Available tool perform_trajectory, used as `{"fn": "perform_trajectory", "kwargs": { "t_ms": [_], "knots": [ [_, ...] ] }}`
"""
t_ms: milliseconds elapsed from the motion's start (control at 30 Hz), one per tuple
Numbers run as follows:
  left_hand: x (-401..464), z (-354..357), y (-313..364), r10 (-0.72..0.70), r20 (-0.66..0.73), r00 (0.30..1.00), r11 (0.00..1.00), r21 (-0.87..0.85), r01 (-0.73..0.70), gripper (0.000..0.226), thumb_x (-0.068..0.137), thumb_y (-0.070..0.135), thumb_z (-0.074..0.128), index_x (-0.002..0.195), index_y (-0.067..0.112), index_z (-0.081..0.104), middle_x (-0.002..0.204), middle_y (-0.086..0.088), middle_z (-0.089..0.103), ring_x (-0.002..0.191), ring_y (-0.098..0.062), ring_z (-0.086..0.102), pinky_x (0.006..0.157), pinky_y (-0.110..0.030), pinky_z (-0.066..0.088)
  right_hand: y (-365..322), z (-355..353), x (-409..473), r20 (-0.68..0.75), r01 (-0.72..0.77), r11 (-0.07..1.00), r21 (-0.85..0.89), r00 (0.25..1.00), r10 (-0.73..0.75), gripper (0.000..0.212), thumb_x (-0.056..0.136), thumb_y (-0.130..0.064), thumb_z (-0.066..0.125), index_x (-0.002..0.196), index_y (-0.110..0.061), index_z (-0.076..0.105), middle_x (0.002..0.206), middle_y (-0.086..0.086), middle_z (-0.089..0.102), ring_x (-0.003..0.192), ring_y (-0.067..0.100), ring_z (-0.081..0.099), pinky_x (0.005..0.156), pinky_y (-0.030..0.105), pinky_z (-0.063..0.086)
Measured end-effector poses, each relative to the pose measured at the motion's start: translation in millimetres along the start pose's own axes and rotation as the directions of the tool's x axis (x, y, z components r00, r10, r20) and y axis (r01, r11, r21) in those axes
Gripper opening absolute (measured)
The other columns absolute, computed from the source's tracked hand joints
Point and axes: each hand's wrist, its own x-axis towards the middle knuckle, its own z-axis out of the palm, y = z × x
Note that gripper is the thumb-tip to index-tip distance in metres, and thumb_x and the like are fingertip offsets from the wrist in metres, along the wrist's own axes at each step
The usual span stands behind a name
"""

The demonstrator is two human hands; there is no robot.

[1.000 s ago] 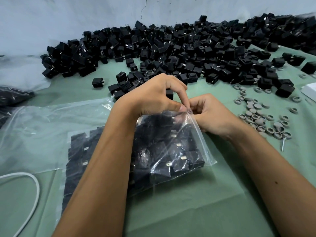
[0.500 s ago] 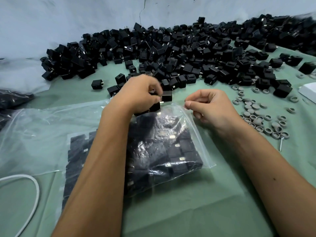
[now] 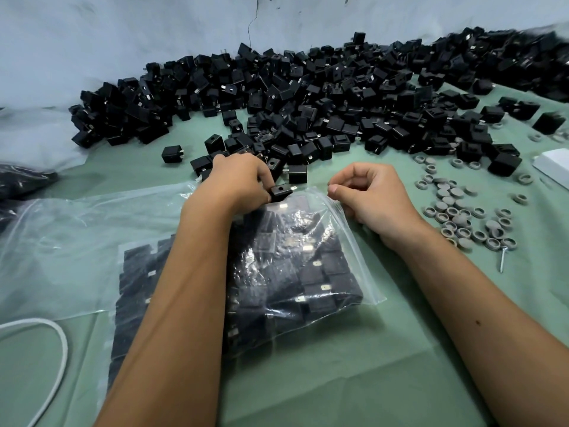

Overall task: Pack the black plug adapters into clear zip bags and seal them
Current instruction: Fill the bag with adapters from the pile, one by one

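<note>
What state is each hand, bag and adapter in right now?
Left hand: grips one adapter at the bag's mouth.
Right hand: pinches the bag's top edge.
Bag: full, mouth open, unsealed.
Second bag: filled, lying flat beside it.
Pile: loose, unpacked.

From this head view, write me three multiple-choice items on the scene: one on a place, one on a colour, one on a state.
1. Where do the grey rings lie?
A. right of the right hand
B. inside the zip bag
C. on the white cable

2. What colour is the table cover?
A. red
B. green
C. yellow

3. What is the left hand doing?
A. lying flat
B. gripping a screw
C. holding a black adapter

Answers: 1 A, the rings sit on the cover beyond that hand. 2 B, pale green cloth. 3 C, its fingers grip the adapter at the bag's mouth.
</note>
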Motion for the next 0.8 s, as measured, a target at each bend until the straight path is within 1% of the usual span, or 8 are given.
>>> {"fn": "perform_trajectory", "kwargs": {
  "t_ms": [100,200,267,333,433,500,567,800],
  "knots": [
    [1.2,-2.5,5.5,0.057,-0.028,0.998,0.996,-0.060,-0.059,0.032,0.099,0.005,0.057,0.093,0.033,0.071,0.119,0.001,0.066,0.125,-0.029,0.048,0.101,-0.038,0.044,0.8,-0.1,1.2,-0.001,0.005,1.000,-0.001,1.000,-0.005,0.008,0.091,-0.008,0.075,0.084,-0.012,0.075,0.073,0.000,0.077,0.052,0.001,0.060,0.051,0.014,0.044],
    [0.2,-4.2,10.9,0.119,-0.106,0.987,0.984,-0.123,-0.132,0.023,0.097,0.008,0.066,0.105,0.028,0.073,0.110,0.004,0.068,0.102,-0.017,0.064,0.087,-0.032,0.053,1.5,-0.3,1.8,0.005,0.010,1.000,-0.003,1.000,-0.010,0.007,0.090,-0.009,0.074,0.085,-0.013,0.075,0.075,0.000,0.077,0.056,0.001,0.063,0.053,0.015,0.044],
    [-0.2,-1.4,12.1,0.144,-0.076,0.987,0.984,-0.095,-0.151,0.025,0.093,0.012,0.073,0.111,0.029,0.073,0.110,0.006,0.067,0.094,-0.011,0.063,0.079,-0.022,0.050,1.6,-0.4,1.5,0.009,0.020,1.000,-0.008,1.000,-0.020,0.007,0.090,-0.009,0.074,0.085,-0.013,0.075,0.075,0.000,0.077,0.059,0.000,0.064,0.057,0.016,0.045],
    [-0.6,0.6,12.2,0.137,-0.027,0.990,0.987,-0.078,-0.139,0.027,0.093,0.011,0.074,0.114,0.028,0.073,0.112,0.005,0.068,0.094,-0.010,0.063,0.072,-0.016,0.043,1.2,-0.5,1.3,0.012,0.022,1.000,-0.008,1.000,-0.022,0.007,0.090,-0.009,0.074,0.086,-0.014,0.075,0.076,-0.001,0.078,0.059,0.001,0.064,0.059,0.019,0.045],
    [-2.0,-0.6,13.0,0.137,0.008,0.991,0.985,-0.106,-0.136,0.026,0.093,0.016,0.074,0.118,0.026,0.074,0.110,0.005,0.073,0.100,-0.012,0.066,0.085,-0.025,0.049,1.1,-0.7,1.3,0.015,0.022,1.000,-0.005,1.000,-0.022,0.007,0.090,-0.010,0.074,0.086,-0.015,0.075,0.077,-0.001,0.078,0.061,0.001,0.065,0.062,0.022,0.047],
    [-2.8,-1.0,14.7,0.136,0.025,0.990,0.984,-0.124,-0.132,0.027,0.094,0.018,0.073,0.120,0.026,0.073,0.110,0.005,0.073,0.102,-0.014,0.066,0.093,-0.031,0.053,1.5,-0.7,1.4,0.015,0.028,1.000,-0.008,0.999,-0.028,0.008,0.090,-0.009,0.074,0.085,-0.015,0.075,0.077,-0.001,0.078,0.060,-0.001,0.065,0.060,0.018,0.046],
    [-2.6,-0.4,16.0,0.142,0.037,0.989,0.982,-0.130,-0.136,0.029,0.095,0.020,0.073,0.122,0.028,0.072,0.111,0.007,0.073,0.102,-0.014,0.065,0.093,-0.033,0.053,1.5,-0.6,1.7,0.014,0.035,0.999,-0.008,0.999,-0.035,0.008,0.090,-0.009,0.075,0.085,-0.015,0.074,0.077,0.000,0.078,0.059,-0.002,0.065,0.056,0.013,0.045],
    [0.9,4.3,18.2,0.172,0.007,0.985,0.980,-0.105,-0.170,0.033,0.092,0.021,0.076,0.122,0.033,0.072,0.100,0.006,0.072,0.085,0.002,0.059,0.072,-0.023,0.047,1.2,-0.5,1.8,0.018,0.041,0.999,0.014,0.999,-0.041,0.008,0.089,-0.007,0.074,0.085,-0.014,0.074,0.078,0.002,0.078,0.060,0.001,0.065,0.057,0.014,0.045]
  ]
}}
